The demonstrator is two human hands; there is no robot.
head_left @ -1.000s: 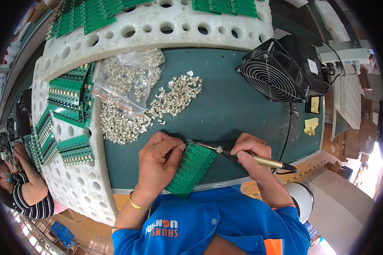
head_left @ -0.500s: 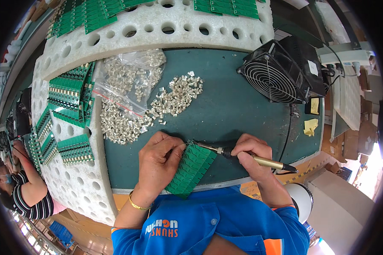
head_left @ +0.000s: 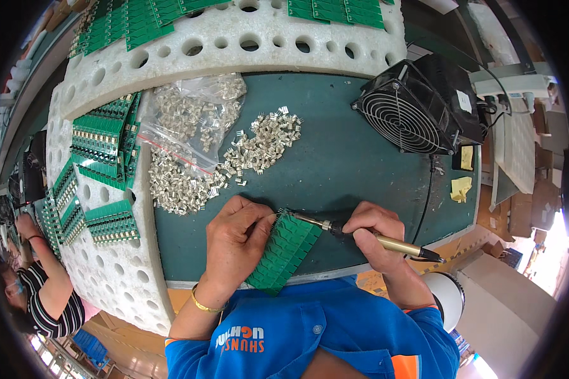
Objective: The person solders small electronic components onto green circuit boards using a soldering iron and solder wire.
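My right hand (head_left: 378, 235) is closed round the gold handle of a soldering iron (head_left: 395, 244). The iron points left, its tip at the upper corner of a green circuit board panel (head_left: 287, 251). Beside that corner, my left hand (head_left: 234, 239) is closed in a pinch, with a thin strand of solder wire at its fingertips, close to the tip. The panel slants down toward my body over the table's front edge. Small pins stick up at its top corner; the exact contact there is too fine to make out.
Small metallic connectors (head_left: 177, 188) lie heaped beyond my left hand, some in a clear bag (head_left: 202, 107). White foam blocks (head_left: 117, 278) carrying green boards (head_left: 112, 222) border the left and back. A black fan (head_left: 401, 117) stands back right. Another person (head_left: 50, 287) works at far left.
My hands, the iron's tip and the panel hold nearly still; the iron's rear end has shifted slightly. At far left the other person's head and arm have moved.
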